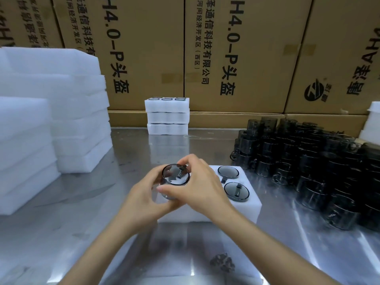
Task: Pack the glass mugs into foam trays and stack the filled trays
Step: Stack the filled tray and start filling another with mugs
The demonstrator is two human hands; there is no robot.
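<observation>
Taking the foam tray (pixel 242 212) at the middle of the steel table (pixel 82 223) as the landmark: far to its left stand two stacks of empty white foam trays (pixel 51 120), the nearer stack lower than the one behind it. Just left of the tray's near corner, the left hand (pixel 144 199) curls its fingers round the lower body of a smoky glass mug (pixel 175 177), which is tilted with its mouth toward the camera. The right hand (pixel 198 183) holds the same mug above the tray's left part, thumb across the near side and fingers over the rim. Whether the mug touches the foam is hard to tell. Beyond the tray, against the cardboard boxes (pixel 144 48), is a stack of three filled trays (pixel 167 116). In the tray's right part sit two mugs (pixel 232 181), one behind the other. To the tray's right are many loose dark mugs (pixel 318 171), stacked.
</observation>
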